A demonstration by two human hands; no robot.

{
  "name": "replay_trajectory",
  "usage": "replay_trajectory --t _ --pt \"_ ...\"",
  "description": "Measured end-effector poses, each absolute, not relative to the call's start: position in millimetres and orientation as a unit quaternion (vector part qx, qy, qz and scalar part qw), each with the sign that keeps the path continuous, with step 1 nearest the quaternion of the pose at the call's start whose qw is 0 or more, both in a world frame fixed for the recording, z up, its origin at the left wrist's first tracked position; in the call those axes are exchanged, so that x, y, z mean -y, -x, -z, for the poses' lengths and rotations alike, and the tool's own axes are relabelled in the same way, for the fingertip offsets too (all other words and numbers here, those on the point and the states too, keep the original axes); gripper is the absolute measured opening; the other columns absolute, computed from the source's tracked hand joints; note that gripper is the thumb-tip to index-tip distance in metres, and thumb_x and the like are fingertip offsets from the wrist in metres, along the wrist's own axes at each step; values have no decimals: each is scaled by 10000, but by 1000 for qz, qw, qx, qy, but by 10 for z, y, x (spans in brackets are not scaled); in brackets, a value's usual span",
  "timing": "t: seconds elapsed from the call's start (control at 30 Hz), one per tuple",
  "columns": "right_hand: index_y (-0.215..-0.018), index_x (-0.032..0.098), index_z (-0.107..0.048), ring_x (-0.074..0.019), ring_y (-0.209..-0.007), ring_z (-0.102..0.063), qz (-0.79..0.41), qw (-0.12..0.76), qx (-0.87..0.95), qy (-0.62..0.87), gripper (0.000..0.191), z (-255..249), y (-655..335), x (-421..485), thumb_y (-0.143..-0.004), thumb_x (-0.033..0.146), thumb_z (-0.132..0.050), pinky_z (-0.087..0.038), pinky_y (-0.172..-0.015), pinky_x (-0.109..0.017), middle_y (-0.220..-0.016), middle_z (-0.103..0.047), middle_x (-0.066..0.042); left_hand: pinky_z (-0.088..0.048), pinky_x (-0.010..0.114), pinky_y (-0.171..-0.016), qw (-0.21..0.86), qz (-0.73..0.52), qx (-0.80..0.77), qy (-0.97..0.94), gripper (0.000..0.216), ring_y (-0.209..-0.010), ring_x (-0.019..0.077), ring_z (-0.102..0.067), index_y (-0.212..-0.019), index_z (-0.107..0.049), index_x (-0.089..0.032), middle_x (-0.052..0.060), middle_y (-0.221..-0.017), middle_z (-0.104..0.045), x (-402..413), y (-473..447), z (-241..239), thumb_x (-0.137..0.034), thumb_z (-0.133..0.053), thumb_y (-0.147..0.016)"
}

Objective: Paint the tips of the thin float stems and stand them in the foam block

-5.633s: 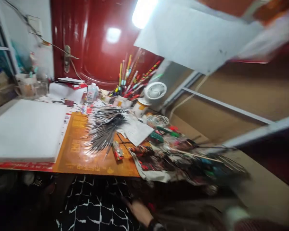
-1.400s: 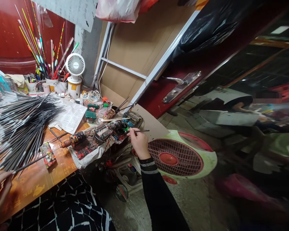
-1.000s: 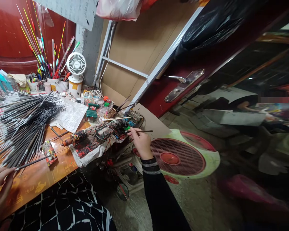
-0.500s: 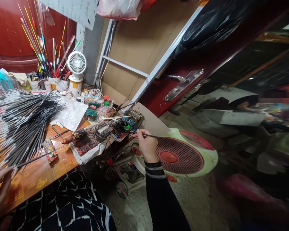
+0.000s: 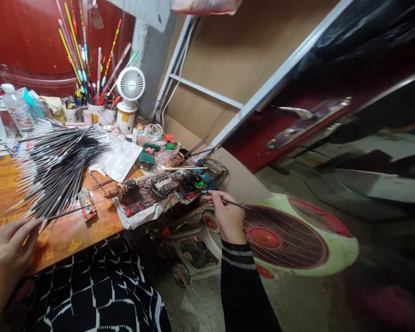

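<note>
My right hand (image 5: 228, 216) pinches a thin paintbrush (image 5: 237, 203), whose tip points at paint-stained palettes (image 5: 180, 182) lying on a spattered cloth (image 5: 141, 212) at the table's right end. At the front edge of the orange table (image 5: 69, 233), my left hand (image 5: 8, 251) pinches the near end of a thin dark rod (image 5: 65, 212). That rod runs out from a big fanned pile of dark thin rods (image 5: 58, 161). A small paint-covered block (image 5: 87, 204) sits beside the rod.
A small white desk fan (image 5: 129, 90), cups of coloured floats and brushes (image 5: 86, 69), a plastic bottle (image 5: 17, 108) and printed paper (image 5: 119, 157) crowd the back. A round red-grilled floor fan (image 5: 283, 235) lies right of my hand. A dark red door (image 5: 314, 106) stands open.
The view swung left and down. My right hand drew the brush back slightly from the palettes and tilted it. My left hand stays on the rod's end.
</note>
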State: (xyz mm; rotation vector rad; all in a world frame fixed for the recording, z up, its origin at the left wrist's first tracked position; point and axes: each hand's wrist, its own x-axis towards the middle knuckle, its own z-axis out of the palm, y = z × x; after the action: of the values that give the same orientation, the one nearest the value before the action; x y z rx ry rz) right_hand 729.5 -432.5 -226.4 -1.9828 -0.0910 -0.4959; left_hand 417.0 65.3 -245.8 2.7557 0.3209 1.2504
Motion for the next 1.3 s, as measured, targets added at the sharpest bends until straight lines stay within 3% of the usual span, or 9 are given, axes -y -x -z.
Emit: replay_trajectory --t 0.2,0.43,0.53,0.63,0.77,1.03,1.3 --pt "-934 260 -728 -271 -739 -706 194 480 25 855 345 2325 -7155 4436 -806 570 -646 -588 -757 -485 -848 -739 -85 -521 298 -876 41 -366 -101 -924 172 -914 188 -675 -1064 -745 -188 55 -1017 -727 -599 -4057 2376 -243 -602 -984" --pt "-833 366 -692 -364 -790 -694 282 529 -23 800 148 2229 -6725 4204 -813 497 -625 -567 -785 -599 -797 -673 -100 -499 307 -874 52 -354 -112 -927 216 -913 201 -660 -1070 -745 -198 72 -999 -711 -567 -3913 2377 -238 -546 -997" --pt "-918 372 -695 -352 -771 -689 322 545 -14 774 227 2327 -6438 3989 -871 534 -544 -583 -725 -571 -800 -649 -98 -500 303 -859 35 -354 -123 -926 221 -910 200 -656 -1071 -748 -197 72 -997 -708 -599 -3821 2368 -223 -542 -995" --pt "-981 246 -710 -270 -636 -645 329 529 45 781 356 2479 -6168 3760 -921 534 -510 -582 -626 -480 -765 -658 -83 -502 306 -835 6 -358 -132 -924 223 -895 200 -651 -1054 -744 -198 68 -976 -706 -646 -3731 2368 -252 -532 -1010" --pt "-1001 130 -706 -185 -648 -653 341 492 211 773 322 2620 -5869 3418 -1015 358 -479 -560 -639 -343 -792 -710 -87 -506 329 -817 -13 -362 -125 -924 237 -881 209 -643 -1053 -732 -182 76 -958 -697 -683 -3666 2377 -271 -514 -1025" --pt "-1230 188 -654 -195 -851 -720 284 505 431 692 270 2738 -5598 2755 -999 147 -520 -624 -711 -338 -1008 -741 -83 -498 338 -813 -23 -356 -111 -927 222 -884 215 -633 -1068 -727 -189 80 -968 -694 -736 -3683 2387 -245 -516 -1022" --pt "-1280 206 -637 -193 -868 -724 275 528 488 638 419 2855 -5497 2377 -908 18 -595 -641 -737 -355 -967 -745 -65 -488 336 -810 -29 -353 -102 -930 244 -889 210 -628 -1097 -727 -195 77 -983 -694 -770 -3730 2375 -221 -495 -1025"
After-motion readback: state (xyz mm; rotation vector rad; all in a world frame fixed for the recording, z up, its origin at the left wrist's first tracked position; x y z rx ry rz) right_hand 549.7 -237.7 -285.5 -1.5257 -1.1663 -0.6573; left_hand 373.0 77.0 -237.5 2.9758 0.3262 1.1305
